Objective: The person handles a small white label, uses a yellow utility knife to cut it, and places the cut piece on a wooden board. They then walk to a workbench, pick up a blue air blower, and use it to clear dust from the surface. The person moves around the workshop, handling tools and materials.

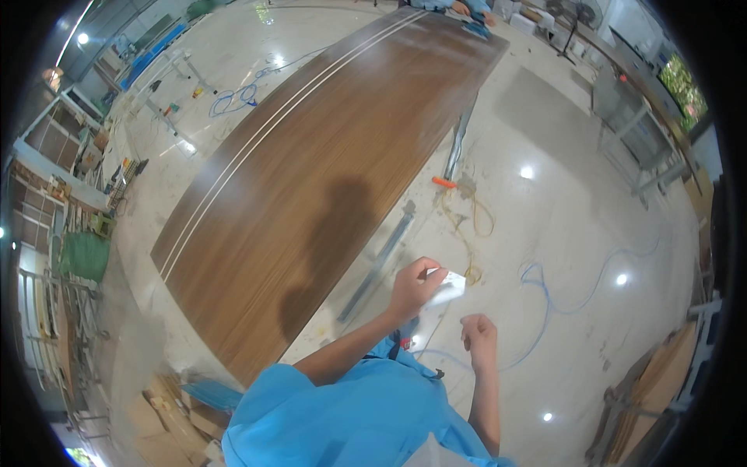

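Observation:
My left hand (413,291) is closed, its thumb and fingers pinching a small white sheet or packet (447,289) with faint marks on it. What exactly it is cannot be made out. Just to the right and nearer to me, my right hand (479,338) hangs apart from it, fingers curled in a loose fist; whatever is inside, if anything, is hidden. Left of both hands lies a long brown wood-grain panel (311,179) with two pale stripes along its far-left side. My shadow falls across it, and neither hand touches it.
At the panel's far end, another person's hands (467,9) are beside a blue object (476,29). A metal bar (377,268) and an orange-ended support (445,182) stand along its right edge. Yellow cord (482,218) and blue hose (547,300) lie on the floor.

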Motion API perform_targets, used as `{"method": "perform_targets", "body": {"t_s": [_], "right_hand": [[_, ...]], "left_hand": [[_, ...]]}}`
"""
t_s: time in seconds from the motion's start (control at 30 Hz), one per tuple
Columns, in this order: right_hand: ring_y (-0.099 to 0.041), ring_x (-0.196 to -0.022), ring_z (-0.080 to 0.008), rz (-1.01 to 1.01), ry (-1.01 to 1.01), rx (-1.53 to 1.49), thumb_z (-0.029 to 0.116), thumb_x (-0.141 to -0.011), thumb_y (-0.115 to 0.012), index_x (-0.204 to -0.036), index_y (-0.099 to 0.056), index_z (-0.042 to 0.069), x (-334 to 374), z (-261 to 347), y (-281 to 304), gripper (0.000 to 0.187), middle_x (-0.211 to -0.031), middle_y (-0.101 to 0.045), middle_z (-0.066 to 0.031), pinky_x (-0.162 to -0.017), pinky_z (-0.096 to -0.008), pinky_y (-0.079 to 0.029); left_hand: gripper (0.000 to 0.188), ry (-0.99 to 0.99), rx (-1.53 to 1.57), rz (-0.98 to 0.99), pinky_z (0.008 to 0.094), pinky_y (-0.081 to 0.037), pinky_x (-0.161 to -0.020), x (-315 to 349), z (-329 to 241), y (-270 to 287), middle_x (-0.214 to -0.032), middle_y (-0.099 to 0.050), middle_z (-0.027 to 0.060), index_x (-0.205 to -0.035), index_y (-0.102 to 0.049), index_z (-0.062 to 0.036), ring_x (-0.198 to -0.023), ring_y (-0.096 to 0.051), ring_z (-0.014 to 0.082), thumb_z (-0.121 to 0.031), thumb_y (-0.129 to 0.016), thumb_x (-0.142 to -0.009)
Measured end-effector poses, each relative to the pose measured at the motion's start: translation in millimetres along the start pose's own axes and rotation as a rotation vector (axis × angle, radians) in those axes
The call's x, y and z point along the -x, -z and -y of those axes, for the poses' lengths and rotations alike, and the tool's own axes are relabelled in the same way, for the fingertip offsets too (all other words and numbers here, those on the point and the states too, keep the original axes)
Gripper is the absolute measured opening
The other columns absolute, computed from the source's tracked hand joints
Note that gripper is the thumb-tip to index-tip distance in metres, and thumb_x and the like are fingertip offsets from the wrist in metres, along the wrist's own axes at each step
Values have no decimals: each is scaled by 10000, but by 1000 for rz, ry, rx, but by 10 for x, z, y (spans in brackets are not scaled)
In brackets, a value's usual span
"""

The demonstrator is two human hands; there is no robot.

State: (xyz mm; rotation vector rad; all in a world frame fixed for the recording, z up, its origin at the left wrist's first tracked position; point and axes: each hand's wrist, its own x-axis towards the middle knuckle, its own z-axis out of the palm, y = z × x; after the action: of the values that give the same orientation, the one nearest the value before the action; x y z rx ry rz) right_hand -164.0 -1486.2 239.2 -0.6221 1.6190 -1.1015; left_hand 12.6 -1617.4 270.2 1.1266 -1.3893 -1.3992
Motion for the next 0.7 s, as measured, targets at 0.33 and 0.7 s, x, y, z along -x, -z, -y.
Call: {"method": "perform_targets", "body": {"t_s": [0.33,0.7], "right_hand": [[-511,-556,-76,-179,108,132,253,-994,-622,-963,-629,31,-1933,1041,947,224,-686,-584,-22,-489,-241,-405],[-496,-544,-60,-130,108,133,231,-998,-627,-955,-614,41,-4698,1801,2691,196,-683,-564,-7,-483,-222,-400]], "left_hand": [[158,-57,-78,175,275,-491,-712,-2032,-324,-1018,-874,-712,60,-969,-687,-17,-813,-636,100,-152,-728,-899],[266,148,-11,74,331,-511,-694,-4141,-32,-2629,-850,-710,109,-1003,-679,-18,-768,-661,185,-238,-744,-868]]}}
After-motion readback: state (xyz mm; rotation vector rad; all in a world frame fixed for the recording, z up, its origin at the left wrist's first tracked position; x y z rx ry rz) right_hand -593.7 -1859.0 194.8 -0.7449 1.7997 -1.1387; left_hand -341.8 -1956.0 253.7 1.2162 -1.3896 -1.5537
